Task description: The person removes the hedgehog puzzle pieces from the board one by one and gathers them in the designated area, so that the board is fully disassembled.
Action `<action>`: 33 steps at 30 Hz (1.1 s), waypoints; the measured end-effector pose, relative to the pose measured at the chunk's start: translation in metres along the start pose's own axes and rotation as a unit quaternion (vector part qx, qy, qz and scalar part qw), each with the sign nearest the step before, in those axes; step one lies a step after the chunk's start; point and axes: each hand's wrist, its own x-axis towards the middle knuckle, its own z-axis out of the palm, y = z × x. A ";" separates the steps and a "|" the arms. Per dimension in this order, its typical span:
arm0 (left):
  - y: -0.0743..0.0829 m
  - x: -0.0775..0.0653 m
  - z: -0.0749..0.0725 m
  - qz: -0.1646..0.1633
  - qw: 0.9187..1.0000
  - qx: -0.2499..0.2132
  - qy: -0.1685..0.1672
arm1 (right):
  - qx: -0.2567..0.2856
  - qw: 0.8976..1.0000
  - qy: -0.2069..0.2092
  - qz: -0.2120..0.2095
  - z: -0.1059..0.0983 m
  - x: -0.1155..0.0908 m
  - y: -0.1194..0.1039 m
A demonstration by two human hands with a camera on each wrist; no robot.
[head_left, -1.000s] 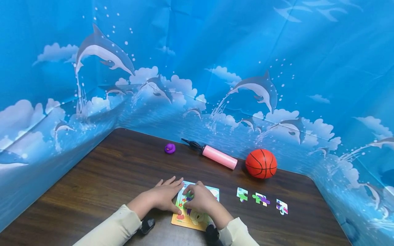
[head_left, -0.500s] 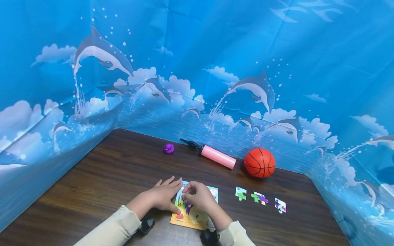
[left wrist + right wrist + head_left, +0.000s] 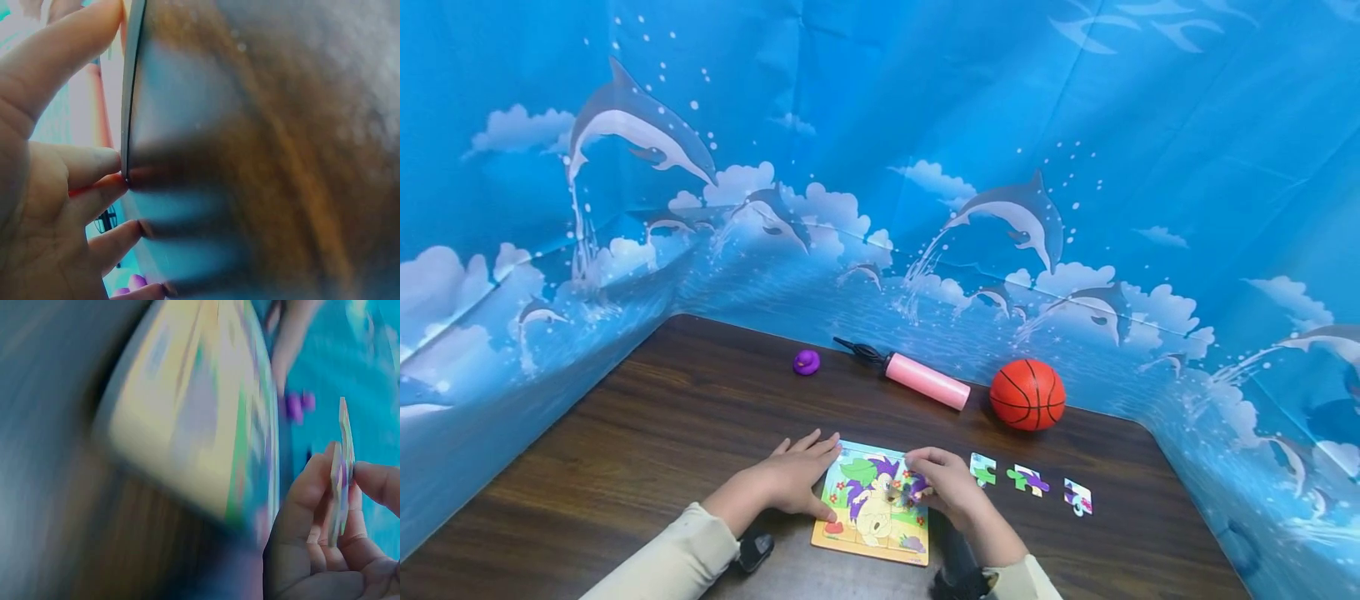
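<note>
- Pinching a piece (image 3: 336,487) between thumb and fingers, the right hand (image 3: 953,490) holds it at the right side of the board (image 3: 850,547); whether it touches the board cannot be told.
- Seen edge-on from the right wrist, the piece looks thin and flat; one layer or two is unclear.
- It should handle as light and stiff, probably wood or card, its printed face perhaps slippery.
- Best hold: opposite edges or both faces, sparing any tabs, likely the weakest parts.
- With fingers straight and spread, the left hand (image 3: 786,481) lies along the board's left edge; the board would probably slide easily without that brace.
- Three loose pieces (image 3: 1028,481) lie right of the board, their thin rims likely awkward to lift.
</note>
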 end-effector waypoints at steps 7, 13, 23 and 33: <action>0.001 -0.002 -0.004 -0.009 1.000 0.003 -0.003 | -0.113 0.987 0.115 0.009 -0.061 -0.015 0.027; 0.003 -0.002 -0.005 -0.018 1.000 0.005 -0.005 | -0.186 0.970 0.150 -0.047 -0.073 -0.023 0.034; 0.007 0.002 -0.004 -0.023 1.000 0.000 -0.015 | -0.314 0.935 0.159 -0.050 -0.075 -0.023 0.027; 0.008 0.002 -0.006 -0.021 1.000 0.000 -0.013 | -0.322 0.936 0.111 -0.086 -0.055 -0.015 0.009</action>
